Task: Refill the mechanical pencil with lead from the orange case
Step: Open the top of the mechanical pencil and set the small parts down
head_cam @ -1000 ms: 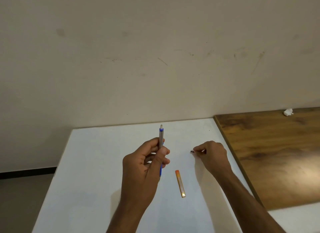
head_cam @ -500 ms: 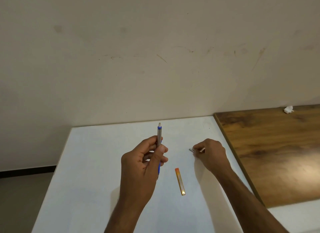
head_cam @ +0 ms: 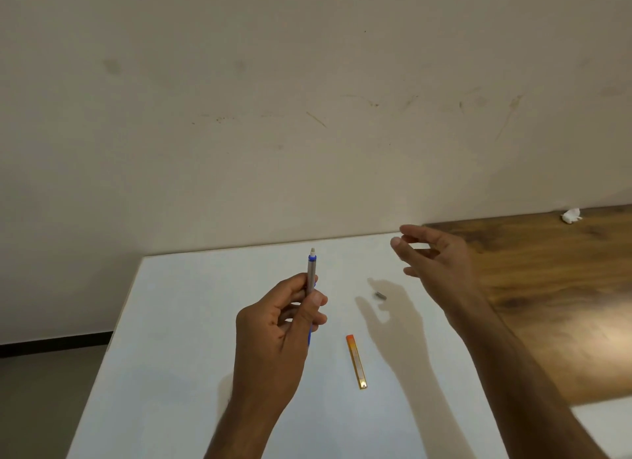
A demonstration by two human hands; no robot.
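Note:
My left hand (head_cam: 277, 332) grips a grey and blue mechanical pencil (head_cam: 311, 270) upright above the white table (head_cam: 191, 322), its white eraser end exposed at the top. The slim orange lead case (head_cam: 356, 362) lies flat on the table to the right of that hand. A small grey pencil cap (head_cam: 380, 295) rests on the table farther back. My right hand (head_cam: 434, 257) hovers above and to the right of the cap with fingers spread and nothing in them.
A dark wooden surface (head_cam: 554, 304) adjoins the white table on the right, with a crumpled white tissue (head_cam: 571, 215) at its far edge. A plain wall rises behind both. The floor shows at the left.
My right hand has let go of the small grey cap on the table and lifted up and to the right with fingers spread. The left hand still holds the pencil upright.

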